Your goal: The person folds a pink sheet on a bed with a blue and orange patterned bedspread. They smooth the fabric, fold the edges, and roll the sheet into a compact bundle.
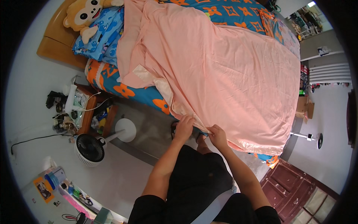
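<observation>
A pink blanket (212,67) with a shiny satin border lies spread over most of the bed, wrinkled and hanging past its near side. My left hand (184,127) grips the border at the near edge. A short way to the right, my right hand (218,137) pinches the same border between thumb and fingers. Near the head of the bed, one corner of the satin border (144,73) is folded over. Under the blanket shows a teal fitted sheet (134,93) with orange flower shapes.
A plush monkey (84,15) leans on blue patterned pillows (98,36) by the wooden headboard (54,42). Left of me stand a cluttered nightstand (91,107) and a white standing fan (89,149). A maroon door (291,187) is at lower right, a cardboard box (303,107) beyond the bed's foot.
</observation>
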`<state>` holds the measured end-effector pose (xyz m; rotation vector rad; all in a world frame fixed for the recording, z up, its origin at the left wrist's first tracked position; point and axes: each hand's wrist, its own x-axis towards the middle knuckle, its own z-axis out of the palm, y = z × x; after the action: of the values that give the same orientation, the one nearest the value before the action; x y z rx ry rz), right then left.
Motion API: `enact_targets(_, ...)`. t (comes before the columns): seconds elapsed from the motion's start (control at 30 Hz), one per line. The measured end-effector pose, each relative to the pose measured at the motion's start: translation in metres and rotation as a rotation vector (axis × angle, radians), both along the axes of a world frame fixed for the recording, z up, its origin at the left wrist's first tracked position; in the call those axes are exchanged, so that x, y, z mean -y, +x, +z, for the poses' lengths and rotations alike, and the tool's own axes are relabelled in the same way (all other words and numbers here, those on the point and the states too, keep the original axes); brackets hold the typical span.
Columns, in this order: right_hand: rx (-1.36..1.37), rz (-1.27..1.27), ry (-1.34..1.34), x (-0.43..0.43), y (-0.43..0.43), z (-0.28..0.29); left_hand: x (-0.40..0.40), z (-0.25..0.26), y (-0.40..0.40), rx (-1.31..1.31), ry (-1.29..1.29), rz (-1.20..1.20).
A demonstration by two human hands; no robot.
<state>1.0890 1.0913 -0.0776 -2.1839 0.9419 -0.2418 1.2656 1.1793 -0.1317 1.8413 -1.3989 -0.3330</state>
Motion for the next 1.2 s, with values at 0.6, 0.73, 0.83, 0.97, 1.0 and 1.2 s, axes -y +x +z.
enact_targets(0.6, -0.215, 0.308, 0.002, -0.037, 0.019, -0.021, -0.096, -0.007, 0.064, 0.142, 0.309, -0.322)
enact_targets(0.73, -0.293, 0.234, -0.007, -0.044, 0.023, -0.031, -0.089, 0.006, 0.069, 0.113, 0.297, -0.354)
enact_targets(0.83, -0.276, 0.149, -0.030, -0.051, 0.030, -0.043, -0.084, 0.015, 0.074, 0.117, 0.225, -0.375)
enact_targets(0.97, -0.197, 0.127, -0.079, -0.060, 0.047, -0.045, -0.076, 0.023, 0.077, 0.141, 0.157, -0.416)
enact_targets(1.0, -0.178, 0.122, -0.097, -0.064, 0.054, -0.044, -0.073, 0.023, 0.076, 0.141, 0.147, -0.428)
enact_targets(1.2, -0.006, 0.114, -0.020, -0.067, 0.084, -0.029, -0.067, 0.023, 0.075, 0.140, 0.141, -0.404)
